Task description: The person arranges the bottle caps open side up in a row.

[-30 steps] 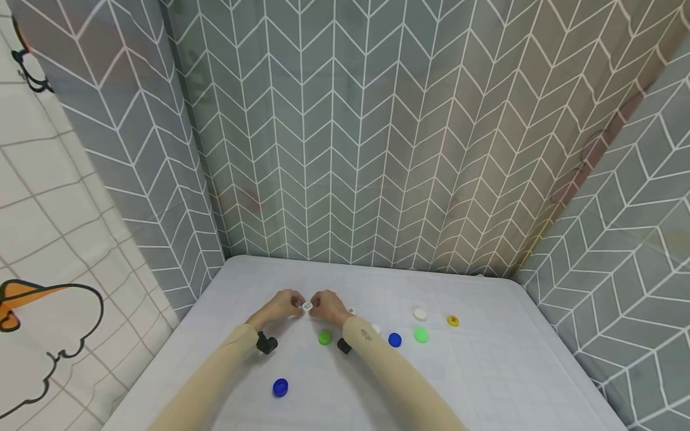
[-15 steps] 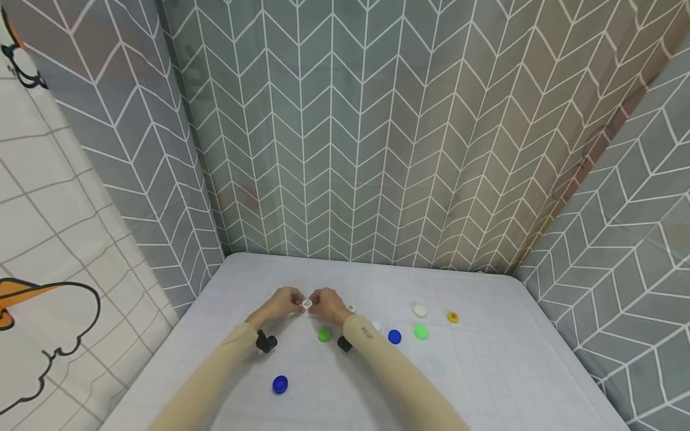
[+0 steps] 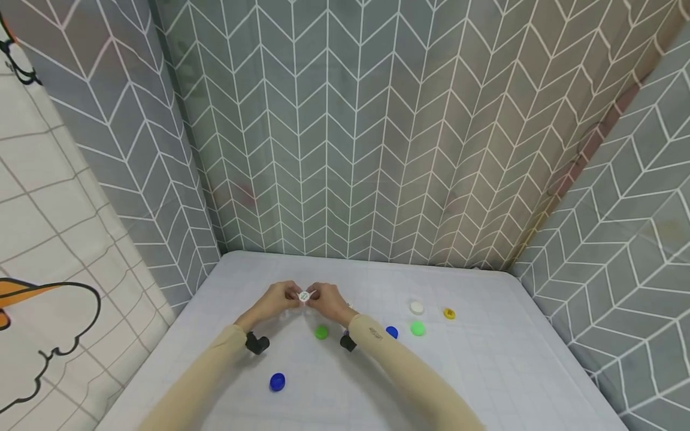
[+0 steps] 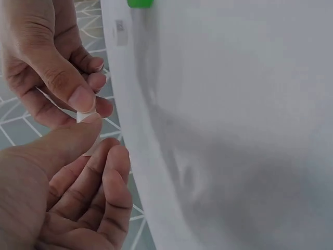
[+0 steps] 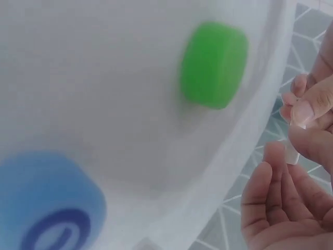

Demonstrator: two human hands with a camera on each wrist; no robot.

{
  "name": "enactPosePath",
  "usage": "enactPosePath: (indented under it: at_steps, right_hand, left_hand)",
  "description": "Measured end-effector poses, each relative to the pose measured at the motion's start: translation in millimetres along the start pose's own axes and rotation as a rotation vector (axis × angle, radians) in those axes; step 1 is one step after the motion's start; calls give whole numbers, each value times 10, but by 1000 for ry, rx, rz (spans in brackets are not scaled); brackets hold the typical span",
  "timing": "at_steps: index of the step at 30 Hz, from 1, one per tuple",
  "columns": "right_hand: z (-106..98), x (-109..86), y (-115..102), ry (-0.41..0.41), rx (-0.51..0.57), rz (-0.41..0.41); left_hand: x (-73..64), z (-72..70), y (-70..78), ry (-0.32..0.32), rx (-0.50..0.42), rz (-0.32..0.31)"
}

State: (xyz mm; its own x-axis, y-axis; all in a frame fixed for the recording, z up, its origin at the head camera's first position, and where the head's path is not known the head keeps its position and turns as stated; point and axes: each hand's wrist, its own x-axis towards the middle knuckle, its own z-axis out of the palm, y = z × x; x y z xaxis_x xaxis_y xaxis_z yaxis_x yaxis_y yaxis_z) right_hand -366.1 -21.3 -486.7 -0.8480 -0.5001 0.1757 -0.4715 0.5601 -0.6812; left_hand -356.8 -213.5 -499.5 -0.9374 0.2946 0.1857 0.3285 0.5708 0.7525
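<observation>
At the far left part of the table, both hands meet around a small white disc (image 3: 304, 296) with a dark printed mark on its upper face. My left hand (image 3: 280, 297) pinches its left side between thumb and fingers. From the other side my right hand (image 3: 327, 301) grips it the same way. In the left wrist view, thumbs and fingertips cover most of the disc (image 4: 87, 117), held off the table. The right wrist view shows only a pale edge of the disc (image 5: 292, 154). A green round piece (image 3: 321, 331) lies on the cloth below the hands.
Nearer me lies a blue round piece (image 3: 277, 382). To the right are a second blue piece (image 3: 392, 331), partly behind the right sleeve, a light green one (image 3: 417, 328), a white one (image 3: 417, 307) and a yellow one (image 3: 450, 313). White cloth covers the table (image 3: 485, 371); patterned curtains surround it.
Both hands have risen slightly with the white disc, and its marked face shows a little larger. The right forearm now covers more of the pieces beside it. The head view has shifted slightly.
</observation>
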Motion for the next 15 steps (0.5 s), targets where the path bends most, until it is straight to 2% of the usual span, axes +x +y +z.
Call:
enactPosePath:
  at_steps: [5,15]
  right_hand:
    - [-110,-96,-90,5,45,-39]
    - [-343,-236,-287,41,53,-77]
  left_hand:
    - [-55,-44,132,-2,-12,8]
    - [-140,-215,444,16,7,58]
